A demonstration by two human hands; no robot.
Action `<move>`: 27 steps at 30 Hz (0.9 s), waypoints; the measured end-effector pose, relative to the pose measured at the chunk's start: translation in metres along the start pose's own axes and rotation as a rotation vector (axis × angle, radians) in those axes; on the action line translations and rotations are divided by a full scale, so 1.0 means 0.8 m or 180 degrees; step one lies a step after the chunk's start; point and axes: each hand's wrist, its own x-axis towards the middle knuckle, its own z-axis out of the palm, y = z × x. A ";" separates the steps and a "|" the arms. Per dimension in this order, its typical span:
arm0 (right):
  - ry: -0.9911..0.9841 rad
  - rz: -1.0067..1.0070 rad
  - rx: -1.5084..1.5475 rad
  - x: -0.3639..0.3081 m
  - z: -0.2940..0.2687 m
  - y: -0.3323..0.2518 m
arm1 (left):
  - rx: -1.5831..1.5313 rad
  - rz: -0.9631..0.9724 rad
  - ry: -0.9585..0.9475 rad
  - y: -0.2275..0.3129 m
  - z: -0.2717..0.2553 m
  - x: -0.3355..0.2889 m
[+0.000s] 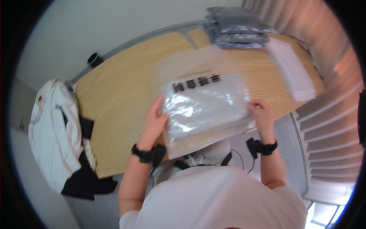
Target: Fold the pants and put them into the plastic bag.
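Note:
A clear plastic bag (202, 108) with dark print across its upper part is held up over the table's front edge, tilted and shiny with glare. Something pale and flat seems to fill its lower part, but the reflections hide what it is. My left hand (153, 125) grips the bag's left side, thumb on the near face and other fingers partly behind it. At the right side, my right hand (262, 116) pinches the edge with its fingers curled. Each wrist wears a black strap with a small device.
The wood-topped table (118, 103) curves across the view. At the back right is a stack of grey plastic packages (240, 28), beside a strip of white translucent bags (291, 70). White and black clothing (55, 129) hangs at the left edge. A black cup (95, 60) stands behind; pleated curtains (328, 126) hang right.

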 end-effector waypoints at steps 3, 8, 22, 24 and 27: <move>-0.0093 -0.0062 0.0119 -0.001 0.011 0.003 | -0.0119 -0.0329 0.0009 -0.031 -0.009 -0.005; -0.0146 -0.0283 0.0170 0.006 -0.012 -0.010 | -0.0073 -0.0072 0.0150 -0.011 -0.009 -0.015; 0.1039 0.0550 -0.2693 0.263 -0.233 0.163 | -0.0086 -0.0311 0.0265 0.007 0.002 -0.011; 0.0982 0.0648 -0.2743 0.270 -0.230 0.168 | -0.0123 -0.0343 0.0275 0.008 0.000 -0.014; 0.0920 0.0866 -0.2832 0.287 -0.241 0.184 | -0.0135 -0.0377 0.0275 0.008 -0.001 -0.014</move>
